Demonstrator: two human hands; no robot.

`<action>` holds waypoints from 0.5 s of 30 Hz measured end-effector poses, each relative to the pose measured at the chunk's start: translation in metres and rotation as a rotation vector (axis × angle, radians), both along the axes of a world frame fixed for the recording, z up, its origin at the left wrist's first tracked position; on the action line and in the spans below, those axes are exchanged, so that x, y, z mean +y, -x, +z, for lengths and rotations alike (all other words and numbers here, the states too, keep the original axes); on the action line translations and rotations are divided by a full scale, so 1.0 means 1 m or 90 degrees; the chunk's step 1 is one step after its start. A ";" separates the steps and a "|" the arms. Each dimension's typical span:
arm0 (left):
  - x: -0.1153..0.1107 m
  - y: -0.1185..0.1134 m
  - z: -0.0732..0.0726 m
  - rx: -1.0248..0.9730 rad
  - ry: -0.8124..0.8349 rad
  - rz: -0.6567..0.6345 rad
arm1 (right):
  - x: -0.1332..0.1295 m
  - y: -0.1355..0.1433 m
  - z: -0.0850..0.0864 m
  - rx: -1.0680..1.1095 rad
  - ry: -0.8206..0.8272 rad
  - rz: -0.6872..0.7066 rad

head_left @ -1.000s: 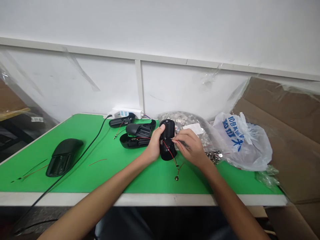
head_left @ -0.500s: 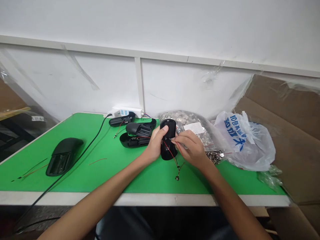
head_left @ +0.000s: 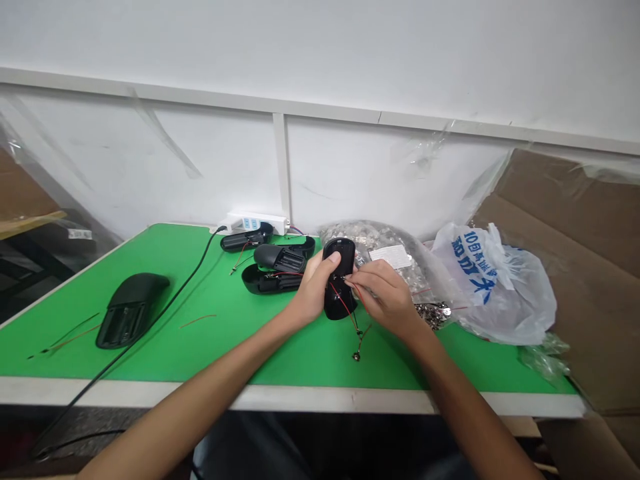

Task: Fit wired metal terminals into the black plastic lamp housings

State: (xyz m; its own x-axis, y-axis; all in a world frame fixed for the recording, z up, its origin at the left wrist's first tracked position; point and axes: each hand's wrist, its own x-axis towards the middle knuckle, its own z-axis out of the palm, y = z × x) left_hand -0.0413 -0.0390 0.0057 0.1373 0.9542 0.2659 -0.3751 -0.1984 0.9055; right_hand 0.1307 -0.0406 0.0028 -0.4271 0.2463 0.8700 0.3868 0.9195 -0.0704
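My left hand [head_left: 319,283] is closed around a black plastic housing [head_left: 340,308], its thumb pressed on the upper inner face. The housing is held upright above the table, with its hollow side toward me. Red and dark wires hang out of it, and a small metal part [head_left: 356,357] dangles at their lower end. Fingertips of my right hand [head_left: 383,290] pinch a thin red wire [head_left: 359,291] at the housing's right edge, near its middle. What the wire's end touches is too small to make out.
Several similar black housings [head_left: 273,283] lie left of my hands; another [head_left: 125,320] sits farther left beside a black cable [head_left: 193,273]. A power strip [head_left: 257,222] is at the back. Bags of metal parts [head_left: 367,233], loose pieces [head_left: 434,315] and a white plastic bag [head_left: 520,293] stand right.
The whole view has shifted slightly. Both hands keep their hold on the housing and the red wire, with hardly any visible movement.
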 end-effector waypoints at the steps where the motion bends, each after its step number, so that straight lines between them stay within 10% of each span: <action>1: 0.000 0.000 0.000 0.003 -0.004 0.002 | 0.000 0.000 0.000 0.002 0.005 0.003; 15: -0.009 -0.002 0.001 -0.011 0.012 0.030 | 0.000 0.002 -0.010 0.026 0.016 0.035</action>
